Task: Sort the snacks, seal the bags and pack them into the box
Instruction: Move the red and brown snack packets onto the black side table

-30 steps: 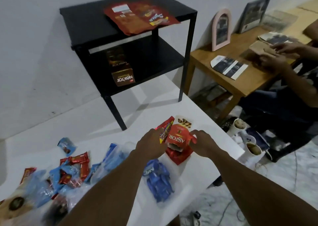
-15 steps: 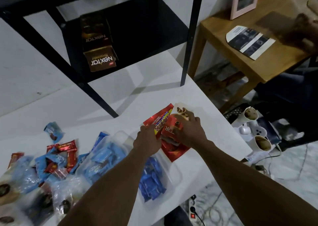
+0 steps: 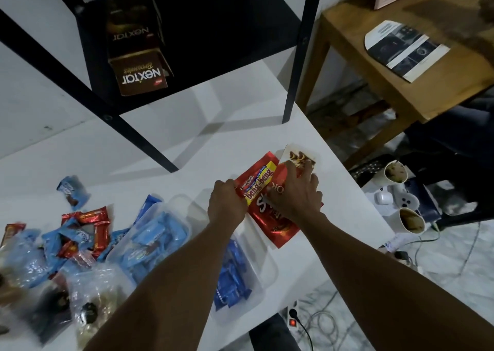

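Snacks in blue wrappers (image 3: 232,281) nearest, lower centre of the frame, packed inside a clear bag (image 3: 264,265) lying flat on the white table (image 3: 187,150). Left of that, a second clear bag (image 3: 160,233) full of lighter blue packets. Further left, a loose heap of red and blue wrappers (image 3: 85,227), blurred toward the lower left corner.

Just beyond the bags, right of centre, a red foil pouch (image 3: 278,230) flat on the table, with a beng-beng pack (image 3: 259,185) and a wafer-roll pack (image 3: 299,158) on top of it. Left hand (image 3: 227,203) clenched round the near left end of the beng-beng pack. Right hand (image 3: 296,195) spread over the wafer-roll pack, fingers splayed and pressing down, grasping nothing.

At the right edge, below the table's rim, two paper cups (image 3: 395,173).

Farthest, upper left: a brown Nextar Brownies box (image 3: 139,75) on the lower shelf of a black rack (image 3: 296,56). Upper right: a wooden table (image 3: 401,88) bearing a booklet (image 3: 406,48).
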`<state>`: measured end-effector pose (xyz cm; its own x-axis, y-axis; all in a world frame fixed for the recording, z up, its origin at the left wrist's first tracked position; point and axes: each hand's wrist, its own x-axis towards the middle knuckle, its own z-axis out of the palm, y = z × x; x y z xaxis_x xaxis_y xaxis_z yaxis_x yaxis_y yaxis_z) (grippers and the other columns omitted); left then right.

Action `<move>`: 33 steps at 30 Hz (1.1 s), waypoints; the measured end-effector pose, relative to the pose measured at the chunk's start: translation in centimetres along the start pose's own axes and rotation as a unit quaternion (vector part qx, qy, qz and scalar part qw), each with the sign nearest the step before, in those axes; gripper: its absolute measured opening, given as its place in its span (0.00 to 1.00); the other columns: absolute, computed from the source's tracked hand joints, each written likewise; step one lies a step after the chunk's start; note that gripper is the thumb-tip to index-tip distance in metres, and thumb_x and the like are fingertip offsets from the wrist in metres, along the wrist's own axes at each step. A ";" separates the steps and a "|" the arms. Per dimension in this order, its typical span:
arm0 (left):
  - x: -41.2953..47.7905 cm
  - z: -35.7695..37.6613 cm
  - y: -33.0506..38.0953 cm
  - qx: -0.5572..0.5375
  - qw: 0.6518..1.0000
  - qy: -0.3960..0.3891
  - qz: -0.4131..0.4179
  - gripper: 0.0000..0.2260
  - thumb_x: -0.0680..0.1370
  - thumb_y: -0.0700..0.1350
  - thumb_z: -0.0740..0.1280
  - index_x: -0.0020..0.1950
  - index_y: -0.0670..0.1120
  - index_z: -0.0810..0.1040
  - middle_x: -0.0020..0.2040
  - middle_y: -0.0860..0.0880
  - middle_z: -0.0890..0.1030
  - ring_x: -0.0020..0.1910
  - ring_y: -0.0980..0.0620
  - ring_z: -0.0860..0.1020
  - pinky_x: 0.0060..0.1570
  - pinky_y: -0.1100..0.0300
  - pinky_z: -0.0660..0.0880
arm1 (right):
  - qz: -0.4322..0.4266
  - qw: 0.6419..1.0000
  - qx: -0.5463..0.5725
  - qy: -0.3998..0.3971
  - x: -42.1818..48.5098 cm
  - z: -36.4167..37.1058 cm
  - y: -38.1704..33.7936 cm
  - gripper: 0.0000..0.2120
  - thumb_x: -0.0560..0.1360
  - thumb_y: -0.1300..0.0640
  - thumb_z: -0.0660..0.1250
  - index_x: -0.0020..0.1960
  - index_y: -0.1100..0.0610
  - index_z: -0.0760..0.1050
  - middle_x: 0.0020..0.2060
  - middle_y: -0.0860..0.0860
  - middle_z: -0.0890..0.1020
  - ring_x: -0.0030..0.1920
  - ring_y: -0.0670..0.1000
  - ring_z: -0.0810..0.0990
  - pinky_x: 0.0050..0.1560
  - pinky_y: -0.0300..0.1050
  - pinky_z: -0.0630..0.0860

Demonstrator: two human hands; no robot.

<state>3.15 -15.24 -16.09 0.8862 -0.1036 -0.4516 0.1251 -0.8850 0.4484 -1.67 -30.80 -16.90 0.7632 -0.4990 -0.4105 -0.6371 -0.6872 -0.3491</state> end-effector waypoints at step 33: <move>-0.3 5.3 1.1 0.308 0.906 -0.080 0.278 0.49 0.66 0.74 0.67 0.80 0.63 0.47 0.83 0.47 0.46 0.78 0.27 0.44 0.68 0.24 0.55 | -0.106 0.991 -0.031 0.082 1.7 -2.6 7.8 0.33 0.65 0.37 0.66 0.68 0.44 0.66 0.77 0.55 0.59 0.73 0.68 0.60 0.65 0.67 0.70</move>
<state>0.68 -18.56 -19.57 0.6535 -0.6323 -0.4162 -0.6373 -0.7562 0.1482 -5.06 -38.32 -18.09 0.8893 -0.4157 -0.1905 -0.4572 -0.8143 -0.3576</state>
